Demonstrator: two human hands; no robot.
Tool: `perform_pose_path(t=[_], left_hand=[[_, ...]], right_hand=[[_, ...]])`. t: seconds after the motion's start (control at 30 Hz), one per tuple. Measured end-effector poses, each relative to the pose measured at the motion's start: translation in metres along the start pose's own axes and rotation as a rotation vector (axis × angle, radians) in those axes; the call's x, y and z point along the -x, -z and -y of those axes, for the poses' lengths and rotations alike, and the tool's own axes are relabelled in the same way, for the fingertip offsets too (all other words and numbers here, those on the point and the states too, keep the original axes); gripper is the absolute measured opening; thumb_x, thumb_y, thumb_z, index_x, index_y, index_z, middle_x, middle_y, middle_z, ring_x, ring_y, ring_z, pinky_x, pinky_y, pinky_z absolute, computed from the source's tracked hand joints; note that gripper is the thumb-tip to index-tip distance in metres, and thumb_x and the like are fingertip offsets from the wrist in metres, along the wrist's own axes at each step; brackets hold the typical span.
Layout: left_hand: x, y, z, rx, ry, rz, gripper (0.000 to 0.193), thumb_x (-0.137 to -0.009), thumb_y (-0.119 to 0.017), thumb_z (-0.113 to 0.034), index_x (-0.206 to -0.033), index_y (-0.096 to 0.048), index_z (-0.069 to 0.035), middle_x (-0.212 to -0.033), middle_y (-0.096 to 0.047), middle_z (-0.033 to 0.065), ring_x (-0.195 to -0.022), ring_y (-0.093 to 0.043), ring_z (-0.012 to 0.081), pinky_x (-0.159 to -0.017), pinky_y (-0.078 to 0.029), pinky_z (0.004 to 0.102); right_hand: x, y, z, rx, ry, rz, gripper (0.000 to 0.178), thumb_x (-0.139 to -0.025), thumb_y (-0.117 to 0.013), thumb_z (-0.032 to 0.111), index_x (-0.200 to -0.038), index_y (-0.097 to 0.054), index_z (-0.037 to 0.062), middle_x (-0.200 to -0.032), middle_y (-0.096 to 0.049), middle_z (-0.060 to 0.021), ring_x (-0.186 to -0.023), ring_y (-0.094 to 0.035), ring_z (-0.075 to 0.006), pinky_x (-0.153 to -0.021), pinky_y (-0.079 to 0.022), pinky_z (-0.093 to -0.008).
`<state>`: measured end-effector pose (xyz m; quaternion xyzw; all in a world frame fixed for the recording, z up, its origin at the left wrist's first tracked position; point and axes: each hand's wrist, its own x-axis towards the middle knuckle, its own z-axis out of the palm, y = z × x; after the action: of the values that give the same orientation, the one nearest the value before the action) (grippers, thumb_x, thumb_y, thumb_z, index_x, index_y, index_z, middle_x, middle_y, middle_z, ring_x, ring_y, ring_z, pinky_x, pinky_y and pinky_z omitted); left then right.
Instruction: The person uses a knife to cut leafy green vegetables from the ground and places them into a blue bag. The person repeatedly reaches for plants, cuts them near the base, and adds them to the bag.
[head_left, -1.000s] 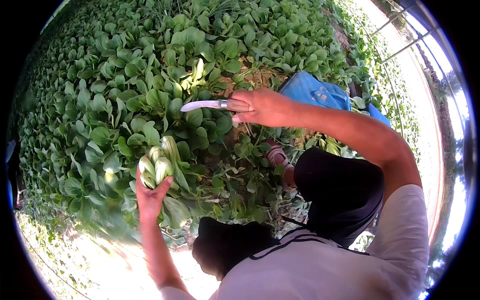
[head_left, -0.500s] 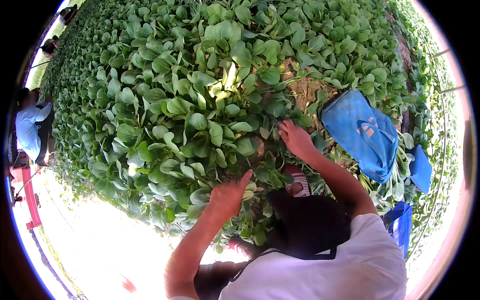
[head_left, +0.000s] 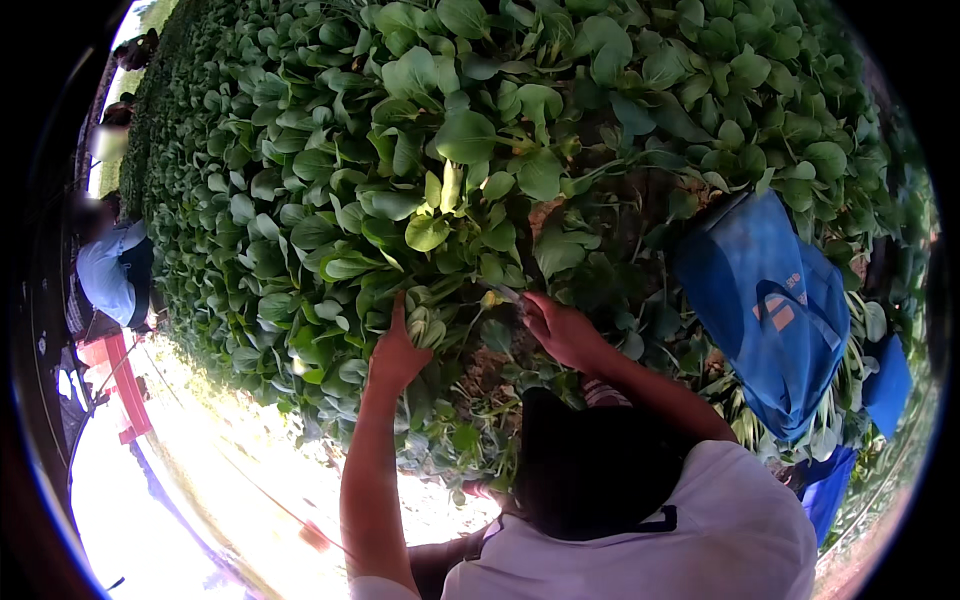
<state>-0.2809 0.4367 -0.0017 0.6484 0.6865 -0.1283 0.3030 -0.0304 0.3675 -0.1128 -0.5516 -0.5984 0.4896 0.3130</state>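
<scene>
Green, round-leafed plants [head_left: 300, 165] fill the field in front of us, packed close together, with a little brown soil [head_left: 483, 372] showing near our hands. Bright, pale ground [head_left: 170, 490] runs along the near left side. Far over on the left we see a person in a light blue shirt [head_left: 110, 275].

Our left hand [head_left: 398, 358] is curled around a bunch of pale green, leafy stems [head_left: 427, 328]. The thumb and pointing finger reach out on two sides, and the bunch sits between them, low among the leaves. Our right hand [head_left: 560, 332] is just to the right of the bunch, apart from it. Its fingers are closed on a thin, silvery knife [head_left: 508, 293] with its blade pointing left; we cannot see the handle.

On the right lies a big, soft blue bag [head_left: 785, 350], with leafy greens [head_left: 853, 375] poking out beside it. It has an orange mark, and we find its small print too blurry to read.
</scene>
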Motion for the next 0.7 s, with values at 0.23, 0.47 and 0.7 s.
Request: perform_pose_path(t=[0.23, 0.47, 0.7], left_hand=[[0.022, -0.018, -0.001, -0.048, 0.132, -0.054, 0.071, -0.069, -0.070, -0.018, -0.132, -0.037, -0.012, -0.101, -0.062, 0.0233, -0.094, -0.059, 0.0415, -0.081, -0.047, 0.0458], [0.027, -0.030, 0.023, 0.058, 0.123, -0.114, 0.060, -0.068, -0.070, -0.016, -0.121, -0.045, -0.009, -0.103, -0.062, 0.0210, -0.099, -0.057, 0.0397, -0.083, -0.046, 0.0447], [0.027, -0.036, 0.031, 0.111, 0.087, -0.149, 0.059, -0.067, -0.071, -0.015, -0.121, -0.046, -0.010, -0.104, -0.061, 0.0197, -0.099, -0.057, 0.0390, -0.083, -0.046, 0.0439]], right_hand=[[-0.043, -0.030, -0.022, 0.067, 0.059, -0.066, 0.033, -0.089, -0.054, 0.020, -0.119, -0.046, 0.0062, -0.097, -0.066, -0.0161, -0.083, -0.063, -0.0354, -0.072, -0.051, -0.0427], [-0.057, -0.039, -0.033, 0.013, -0.029, 0.103, 0.035, -0.091, -0.053, 0.022, -0.120, -0.047, 0.0043, -0.109, -0.063, -0.0154, -0.098, -0.061, -0.0326, -0.080, -0.050, -0.0395], [-0.058, -0.039, -0.018, 0.163, -0.044, 0.120, 0.028, -0.090, -0.052, 0.023, -0.111, -0.051, 0.0040, -0.098, -0.065, -0.0145, -0.086, -0.062, -0.0351, -0.070, -0.051, -0.0433]])
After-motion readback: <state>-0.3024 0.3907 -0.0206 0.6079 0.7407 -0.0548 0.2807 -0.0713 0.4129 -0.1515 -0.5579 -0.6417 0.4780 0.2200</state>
